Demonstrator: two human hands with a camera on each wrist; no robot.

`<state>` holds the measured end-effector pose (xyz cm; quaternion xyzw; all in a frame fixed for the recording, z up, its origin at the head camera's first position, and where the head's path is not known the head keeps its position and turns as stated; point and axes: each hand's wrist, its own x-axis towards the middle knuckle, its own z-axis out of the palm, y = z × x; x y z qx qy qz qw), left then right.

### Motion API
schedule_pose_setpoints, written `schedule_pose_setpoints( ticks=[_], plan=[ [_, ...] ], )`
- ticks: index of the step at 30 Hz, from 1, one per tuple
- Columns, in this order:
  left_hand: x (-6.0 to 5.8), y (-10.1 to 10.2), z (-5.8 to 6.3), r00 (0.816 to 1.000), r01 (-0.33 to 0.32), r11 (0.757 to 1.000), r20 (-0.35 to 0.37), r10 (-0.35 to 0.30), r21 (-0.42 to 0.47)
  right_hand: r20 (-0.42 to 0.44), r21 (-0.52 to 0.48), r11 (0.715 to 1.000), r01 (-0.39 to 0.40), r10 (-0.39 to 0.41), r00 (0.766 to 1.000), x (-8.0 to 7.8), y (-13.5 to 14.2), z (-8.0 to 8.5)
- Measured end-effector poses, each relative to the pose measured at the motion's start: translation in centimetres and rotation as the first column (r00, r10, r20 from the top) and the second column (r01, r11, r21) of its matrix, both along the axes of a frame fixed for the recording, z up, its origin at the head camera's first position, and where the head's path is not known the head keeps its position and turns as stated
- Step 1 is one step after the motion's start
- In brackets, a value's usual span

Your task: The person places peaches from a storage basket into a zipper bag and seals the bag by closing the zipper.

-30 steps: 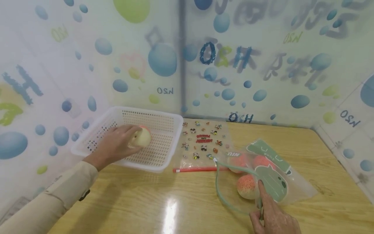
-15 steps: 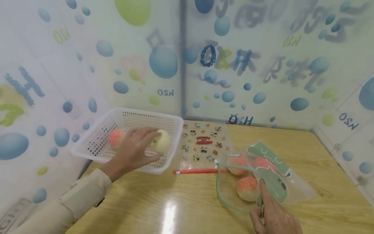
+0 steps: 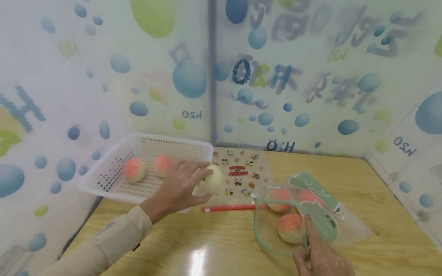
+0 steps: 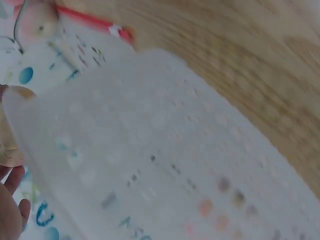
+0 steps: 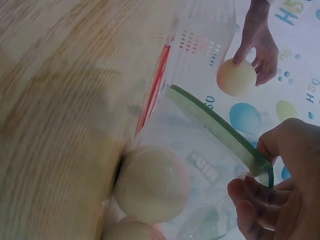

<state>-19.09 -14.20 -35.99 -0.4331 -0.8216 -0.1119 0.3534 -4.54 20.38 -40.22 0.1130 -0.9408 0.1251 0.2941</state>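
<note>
My left hand grips a pale peach just above the right rim of the white basket. In the left wrist view, the basket wall fills most of the picture, and only part of the hand shows at the left edge. With thumb and fingers my right hand pinches the green-edged mouth of a clear zip bag, holding it open. Several peaches lie inside that bag. In the right wrist view, the bag's green zip strip runs into the pinching fingers.
Two pink-topped peaches sit in the basket. Between basket and green bag lies a flat clear bag with cartoon prints and a red zip slider strip. A patterned wall stands behind the wooden table.
My left hand has lifted the peach out of the basket and carried it right, over the rim. Two peaches in the basket have come into sight. The right hand keeps its place on the bag.
</note>
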Motion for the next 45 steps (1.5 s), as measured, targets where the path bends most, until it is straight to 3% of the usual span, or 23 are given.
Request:
schedule_pose_setpoints(
  ticks=[3,7,11,18,26,32,39,45],
  plan=[
    [1.1,1.5,-0.8,0.999,0.053,0.998,0.012,-0.052,-0.019,0.099,-0.039,0.999,-0.037,0.041,0.994,0.0,-0.1,0.2],
    [3.4,4.0,-2.0,0.987,0.162,0.984,0.002,-0.163,-0.067,0.131,-0.065,0.995,-0.076,0.084,0.988,0.3,-0.3,-0.1],
    [4.8,6.8,-2.8,0.970,0.233,0.964,-0.038,-0.239,-0.127,-0.007,-0.018,0.998,-0.064,0.064,0.998,0.3,-0.3,-0.7],
    [5.5,9.8,-4.0,0.944,0.303,0.938,-0.082,-0.319,-0.167,-0.001,-0.027,0.997,-0.070,0.070,0.998,0.1,-0.1,-0.6],
    [5.3,11.7,-4.8,0.970,0.243,0.956,0.061,-0.236,-0.163,-0.053,0.007,0.999,-0.038,0.039,0.998,-0.2,0.2,-0.6],
    [4.8,12.7,-5.4,0.981,0.187,0.959,0.085,-0.172,-0.211,-0.021,0.019,1.000,-0.001,0.002,1.000,0.0,0.2,-0.4],
    [4.2,13.9,-6.9,0.993,0.096,0.977,0.085,-0.081,-0.191,-0.035,0.006,1.000,0.003,-0.003,0.999,0.1,0.0,-0.4],
    [4.4,14.8,-7.5,0.993,0.049,0.964,0.113,-0.020,-0.263,-0.001,0.002,1.000,0.011,-0.011,1.000,0.2,-0.4,-0.3]
  ],
)
